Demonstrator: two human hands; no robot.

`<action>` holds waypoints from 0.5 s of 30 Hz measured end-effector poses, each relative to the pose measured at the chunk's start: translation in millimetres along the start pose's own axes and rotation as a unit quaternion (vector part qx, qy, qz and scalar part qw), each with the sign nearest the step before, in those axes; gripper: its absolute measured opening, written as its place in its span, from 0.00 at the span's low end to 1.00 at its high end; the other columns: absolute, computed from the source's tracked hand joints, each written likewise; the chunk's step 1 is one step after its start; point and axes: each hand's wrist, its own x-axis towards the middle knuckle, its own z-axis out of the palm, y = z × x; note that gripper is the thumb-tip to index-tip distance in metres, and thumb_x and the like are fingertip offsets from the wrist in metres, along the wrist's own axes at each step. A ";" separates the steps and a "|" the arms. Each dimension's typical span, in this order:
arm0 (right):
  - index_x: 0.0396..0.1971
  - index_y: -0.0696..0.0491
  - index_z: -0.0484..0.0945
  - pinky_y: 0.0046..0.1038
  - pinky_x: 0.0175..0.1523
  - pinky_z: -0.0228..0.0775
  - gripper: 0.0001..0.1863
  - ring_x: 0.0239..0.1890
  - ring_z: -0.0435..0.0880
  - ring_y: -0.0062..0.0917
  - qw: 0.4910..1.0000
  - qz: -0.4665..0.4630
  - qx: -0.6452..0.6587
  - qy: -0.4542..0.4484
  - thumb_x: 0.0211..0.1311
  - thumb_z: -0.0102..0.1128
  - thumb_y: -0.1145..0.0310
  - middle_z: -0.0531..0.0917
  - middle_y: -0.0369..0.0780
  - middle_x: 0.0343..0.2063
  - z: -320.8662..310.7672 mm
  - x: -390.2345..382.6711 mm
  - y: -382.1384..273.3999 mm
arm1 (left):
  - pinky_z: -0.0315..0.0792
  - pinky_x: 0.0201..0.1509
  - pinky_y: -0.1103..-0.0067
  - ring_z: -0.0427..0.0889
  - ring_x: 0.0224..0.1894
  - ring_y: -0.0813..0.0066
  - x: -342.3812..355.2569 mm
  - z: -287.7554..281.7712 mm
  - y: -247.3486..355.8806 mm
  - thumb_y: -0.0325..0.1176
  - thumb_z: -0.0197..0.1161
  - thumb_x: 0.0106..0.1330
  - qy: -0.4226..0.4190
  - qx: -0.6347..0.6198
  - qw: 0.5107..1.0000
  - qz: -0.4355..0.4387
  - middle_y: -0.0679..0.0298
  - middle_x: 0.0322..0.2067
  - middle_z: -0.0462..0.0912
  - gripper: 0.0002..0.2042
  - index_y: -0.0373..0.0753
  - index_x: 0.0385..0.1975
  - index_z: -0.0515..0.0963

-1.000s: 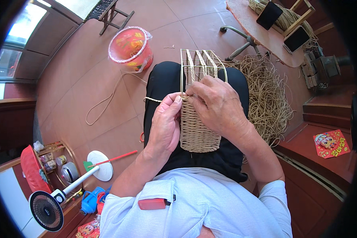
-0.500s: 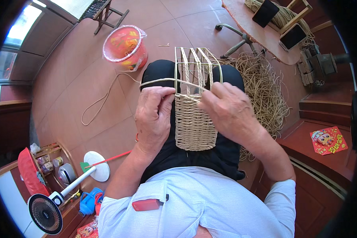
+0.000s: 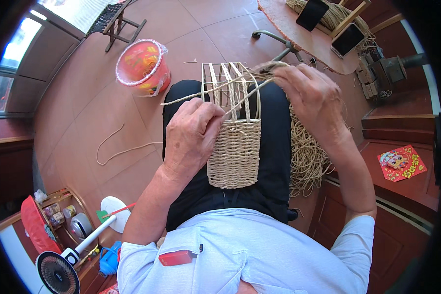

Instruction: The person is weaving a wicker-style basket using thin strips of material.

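Observation:
Between my thighs stands a half-woven basket (image 3: 234,154), its lower part tight tan weave, its upper part a bare frame with several cord-wrapped uprights. My left hand (image 3: 192,134) is closed, thumb and fingers pinching the basket's left edge at the top of the weave. Raised at the right of the frame, my right hand (image 3: 308,95) grips a tan twisted cord (image 3: 245,99) that slants up from beside my left fingertips. Another stretch of cord crosses the frame to the left. Blur hides the strands right at my right fingertips.
A pink-red bucket (image 3: 143,66) stands on the tiled floor ahead left. A large heap of loose cord (image 3: 308,152) lies right of my legs. Ahead right is a table (image 3: 299,32) with two phones and a cord bundle. A white fan (image 3: 59,272) stands at lower left.
My right hand has moved up and right, away from the weave, drawing the cord with it. The loose cord on the left has shifted. My left hand stays at the basket's left edge.

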 end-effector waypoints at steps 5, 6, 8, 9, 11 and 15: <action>0.57 0.51 0.85 0.38 0.45 0.86 0.14 0.37 0.93 0.39 0.960 0.143 0.238 -0.036 0.75 0.66 0.72 0.90 0.43 0.35 16.0 0.9 -42.9 | 0.77 0.42 0.66 0.84 0.36 0.62 5.0 14.1 5.1 0.28 0.76 0.69 0.027 0.026 0.999 -0.021 0.61 0.31 0.81 0.05 0.37 0.36 0.85; 0.58 0.51 0.85 0.39 0.45 0.86 0.14 0.37 0.93 0.40 0.954 0.148 0.257 -0.051 0.75 0.67 0.72 0.90 0.43 0.36 21.0 -1.8 -50.0 | 0.77 0.43 0.65 0.84 0.36 0.61 5.3 15.0 5.5 0.29 0.76 0.69 0.038 0.046 0.998 -0.009 0.60 0.31 0.80 0.05 0.37 0.36 0.85; 0.61 0.51 0.83 0.43 0.44 0.85 0.16 0.38 0.93 0.42 0.951 0.135 0.266 -0.077 0.76 0.65 0.72 0.91 0.44 0.36 28.7 -6.8 -55.2 | 0.77 0.44 0.64 0.83 0.37 0.59 4.7 15.1 5.6 0.29 0.76 0.68 0.035 0.042 0.998 -0.007 0.60 0.30 0.80 0.05 0.37 0.36 0.85; 0.61 0.51 0.83 0.43 0.44 0.85 0.16 0.38 0.93 0.42 0.951 0.136 0.265 -0.077 0.76 0.65 0.72 0.91 0.44 0.36 32.7 -8.9 -56.7 | 0.77 0.44 0.63 0.83 0.37 0.58 4.2 15.1 5.6 0.29 0.76 0.68 0.032 0.039 0.999 -0.005 0.60 0.30 0.79 0.05 0.37 0.36 0.86; 0.62 0.52 0.81 0.46 0.44 0.85 0.18 0.39 0.93 0.46 0.951 0.111 0.280 -0.074 0.76 0.63 0.72 0.91 0.46 0.35 39.8 -9.8 -60.2 | 0.77 0.44 0.63 0.83 0.37 0.58 2.8 18.9 5.4 0.29 0.77 0.68 0.042 0.041 0.998 0.007 0.60 0.30 0.79 0.05 0.37 0.37 0.87; 0.64 0.54 0.79 0.49 0.44 0.84 0.20 0.38 0.93 0.49 0.951 0.125 0.265 -0.096 0.76 0.64 0.70 0.91 0.50 0.33 47.3 1.9 -65.1 | 0.78 0.48 0.62 0.82 0.42 0.58 -4.8 18.3 4.7 0.31 0.75 0.70 0.011 0.030 0.999 0.004 0.61 0.36 0.79 0.05 0.41 0.42 0.87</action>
